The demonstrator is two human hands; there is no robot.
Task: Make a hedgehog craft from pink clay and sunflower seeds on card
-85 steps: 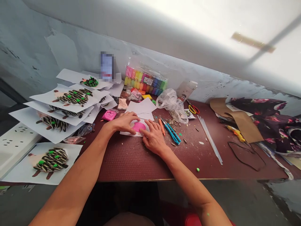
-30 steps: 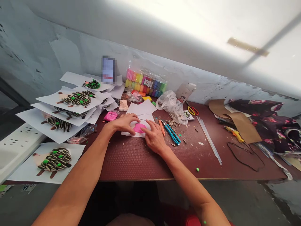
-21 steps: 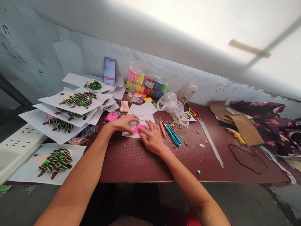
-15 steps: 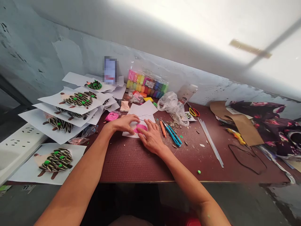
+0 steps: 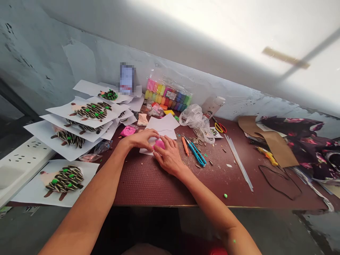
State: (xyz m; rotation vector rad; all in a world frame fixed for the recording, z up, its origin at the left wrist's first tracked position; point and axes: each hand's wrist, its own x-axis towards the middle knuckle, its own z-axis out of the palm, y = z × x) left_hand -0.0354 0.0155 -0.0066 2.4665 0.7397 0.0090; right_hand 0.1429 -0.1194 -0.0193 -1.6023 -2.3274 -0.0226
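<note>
A lump of bright pink modelling clay [image 5: 159,144] lies on a white paper sheet [image 5: 145,151] on the dark red table, partly hidden by my hands. My right hand [image 5: 168,159] curls over the clay, with its fingertips pressing on it. My left hand [image 5: 141,139] rests flat on the paper, its fingers touching the clay's left side. A pack of pink clay [image 5: 128,131] sits just left of my left hand. To the right of my right hand lie an orange craft knife [image 5: 185,146] and a teal craft knife [image 5: 197,154].
Paper sheets with striped seed-and-clay pictures [image 5: 65,184] are stacked at the left, beside a white power strip [image 5: 23,166]. Along the wall stand a bag of clay tubs [image 5: 168,94] and a plastic bag [image 5: 195,120]. Scissors [image 5: 219,127] and clear glue sticks [image 5: 237,163] lie to the right.
My hands have drawn closer together, and my right hand has moved left over the clay. The pink clay now shows as a smaller, rounder lump than before.
</note>
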